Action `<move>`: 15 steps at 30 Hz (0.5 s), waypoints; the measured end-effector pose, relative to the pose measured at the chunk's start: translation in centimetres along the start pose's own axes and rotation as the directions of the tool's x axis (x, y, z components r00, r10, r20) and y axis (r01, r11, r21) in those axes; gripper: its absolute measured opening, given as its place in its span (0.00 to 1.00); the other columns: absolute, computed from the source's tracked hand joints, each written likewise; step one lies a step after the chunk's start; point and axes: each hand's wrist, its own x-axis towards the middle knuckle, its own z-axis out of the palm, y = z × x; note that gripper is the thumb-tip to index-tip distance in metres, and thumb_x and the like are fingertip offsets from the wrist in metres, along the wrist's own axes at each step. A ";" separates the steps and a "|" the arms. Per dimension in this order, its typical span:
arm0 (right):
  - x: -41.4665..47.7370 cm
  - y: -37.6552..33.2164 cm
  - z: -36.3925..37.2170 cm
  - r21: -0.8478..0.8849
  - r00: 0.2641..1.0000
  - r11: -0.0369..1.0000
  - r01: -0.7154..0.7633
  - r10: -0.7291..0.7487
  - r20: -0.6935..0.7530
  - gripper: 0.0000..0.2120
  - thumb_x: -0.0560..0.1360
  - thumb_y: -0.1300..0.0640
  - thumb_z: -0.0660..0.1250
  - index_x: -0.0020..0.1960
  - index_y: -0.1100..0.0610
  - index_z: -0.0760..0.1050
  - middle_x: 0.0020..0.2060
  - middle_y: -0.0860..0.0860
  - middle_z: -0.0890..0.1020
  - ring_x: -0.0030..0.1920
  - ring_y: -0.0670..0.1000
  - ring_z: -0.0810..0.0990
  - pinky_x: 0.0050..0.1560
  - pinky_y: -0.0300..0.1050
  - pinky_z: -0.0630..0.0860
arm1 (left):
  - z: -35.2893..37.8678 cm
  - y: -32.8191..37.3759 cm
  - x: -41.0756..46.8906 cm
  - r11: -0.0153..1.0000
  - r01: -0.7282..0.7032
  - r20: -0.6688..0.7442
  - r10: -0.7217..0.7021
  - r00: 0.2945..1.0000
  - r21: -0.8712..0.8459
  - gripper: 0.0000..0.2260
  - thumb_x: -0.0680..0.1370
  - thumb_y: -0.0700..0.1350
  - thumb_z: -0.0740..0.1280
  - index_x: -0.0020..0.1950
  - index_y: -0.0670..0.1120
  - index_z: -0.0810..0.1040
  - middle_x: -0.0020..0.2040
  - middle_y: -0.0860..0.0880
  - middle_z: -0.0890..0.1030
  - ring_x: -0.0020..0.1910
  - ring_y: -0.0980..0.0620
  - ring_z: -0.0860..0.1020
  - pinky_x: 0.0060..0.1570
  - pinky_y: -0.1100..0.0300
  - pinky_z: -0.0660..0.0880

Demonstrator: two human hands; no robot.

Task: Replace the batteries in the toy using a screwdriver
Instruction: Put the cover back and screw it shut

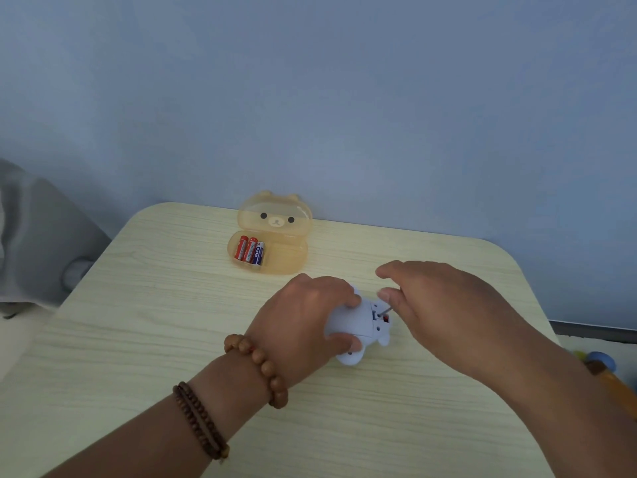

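Head view: the left hand point(310, 315) grips the pale toy point(358, 327) on the surface point(138, 339), steadying its underside upward. The right hand point(444, 305) apparently pinches a mostly hidden screwdriver point(385, 310), tip at the battery hatch. Spare batteries point(249, 250) wait in the open bear case point(286, 257) beyond.

Chunky wooden bead bracelet point(256, 367) on left wrist, thinner dark beaded bracelet point(200, 420)

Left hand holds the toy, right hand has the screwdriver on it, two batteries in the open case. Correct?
No: the head view shows three batteries in the case, not two. The left hand does hold the toy, and the right hand has the screwdriver on it.
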 end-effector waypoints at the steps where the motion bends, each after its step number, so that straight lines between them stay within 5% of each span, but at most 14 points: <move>1: 0.0 0.1 0.1 0.035 1.000 0.999 0.002 -0.002 0.004 0.15 0.83 0.47 0.56 0.68 0.44 0.68 0.52 0.42 0.78 0.55 0.48 0.77 0.52 0.51 0.78 | 0.0 0.0 0.0 1.000 -0.003 -0.001 0.003 1.000 0.003 0.22 0.70 0.56 0.74 0.63 0.57 0.76 0.65 0.61 0.75 0.60 0.55 0.71 0.60 0.57 0.70; 6: 0.2 0.2 0.5 0.042 0.992 0.994 0.102 -0.105 0.069 0.28 0.78 0.62 0.65 0.70 0.38 0.64 0.44 0.34 0.64 0.52 0.40 0.66 0.45 0.43 0.77 | 0.1 -0.1 0.1 1.000 -0.019 -0.006 0.019 1.000 0.007 0.22 0.70 0.57 0.73 0.63 0.57 0.76 0.64 0.61 0.76 0.58 0.54 0.72 0.59 0.55 0.72; 15: -0.2 -0.6 0.1 -0.011 0.996 0.996 0.086 -0.086 0.014 0.21 0.78 0.58 0.66 0.67 0.40 0.70 0.48 0.39 0.68 0.54 0.45 0.74 0.42 0.41 0.74 | 0.0 0.1 0.0 1.000 -0.015 0.003 0.015 1.000 0.008 0.23 0.69 0.58 0.72 0.63 0.56 0.75 0.63 0.61 0.75 0.58 0.54 0.72 0.58 0.54 0.72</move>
